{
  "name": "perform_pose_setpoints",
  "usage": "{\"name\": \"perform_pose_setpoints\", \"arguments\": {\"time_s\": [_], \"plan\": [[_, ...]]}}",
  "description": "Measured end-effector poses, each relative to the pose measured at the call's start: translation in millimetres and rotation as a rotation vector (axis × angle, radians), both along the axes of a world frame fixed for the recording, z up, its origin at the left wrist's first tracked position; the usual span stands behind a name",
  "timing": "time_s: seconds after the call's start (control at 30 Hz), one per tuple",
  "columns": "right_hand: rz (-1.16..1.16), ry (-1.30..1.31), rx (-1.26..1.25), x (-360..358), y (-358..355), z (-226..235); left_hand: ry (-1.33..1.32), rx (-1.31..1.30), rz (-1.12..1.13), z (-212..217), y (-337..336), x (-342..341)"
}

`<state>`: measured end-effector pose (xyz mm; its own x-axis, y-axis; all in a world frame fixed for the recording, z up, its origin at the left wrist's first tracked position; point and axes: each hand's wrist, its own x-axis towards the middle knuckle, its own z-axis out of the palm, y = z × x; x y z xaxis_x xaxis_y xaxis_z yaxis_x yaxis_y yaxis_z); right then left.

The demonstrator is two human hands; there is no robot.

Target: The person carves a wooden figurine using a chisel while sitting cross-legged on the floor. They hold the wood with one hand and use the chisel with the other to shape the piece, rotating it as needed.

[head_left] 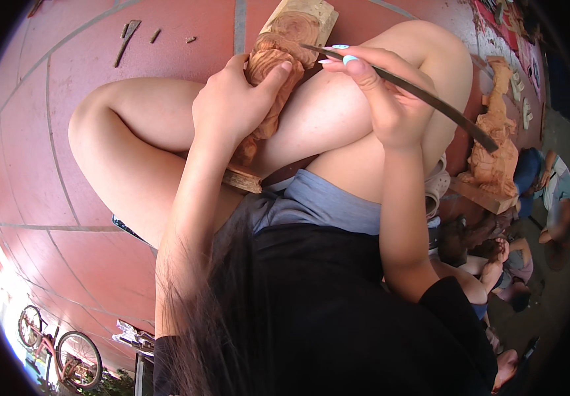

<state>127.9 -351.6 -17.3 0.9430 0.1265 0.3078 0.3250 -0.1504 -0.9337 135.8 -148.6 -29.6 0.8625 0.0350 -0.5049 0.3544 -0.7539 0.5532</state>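
Note:
A carved reddish-brown wooden figure (276, 61) lies tilted across my crossed legs, its pale uncut end pointing away from me. My left hand (239, 99) is closed around its middle, the thumb pressed along the carved surface. In my right hand (391, 92) is a long, thin, dark file (440, 107), slightly bent, pinched between thumb and fingers. Its narrow tip meets or hovers just over the wood near the far end; I cannot tell whether they touch. The figure's lower part is partly hidden by my left wrist, with its base (242, 179) showing beside my thigh.
Red floor tiles stretch ahead and left, with a small dark tool (126, 43) and wood scraps on them. To the right stands a larger wooden carving (493, 155). Other people (516, 264) sit beyond it. A bicycle (60, 350) stands at the far lower left.

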Motion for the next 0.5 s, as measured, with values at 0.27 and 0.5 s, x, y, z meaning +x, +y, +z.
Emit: {"name": "perform_pose_setpoints", "arguments": {"time_s": [0.27,0.5], "plan": [[0.024,-0.189,-0.364,-2,3,2,-0.041,-0.282,0.013,-30,14,-5],[0.005,-0.272,-0.645,2,12,-1,0.001,-0.337,0.02,-21,17,-6]]}}
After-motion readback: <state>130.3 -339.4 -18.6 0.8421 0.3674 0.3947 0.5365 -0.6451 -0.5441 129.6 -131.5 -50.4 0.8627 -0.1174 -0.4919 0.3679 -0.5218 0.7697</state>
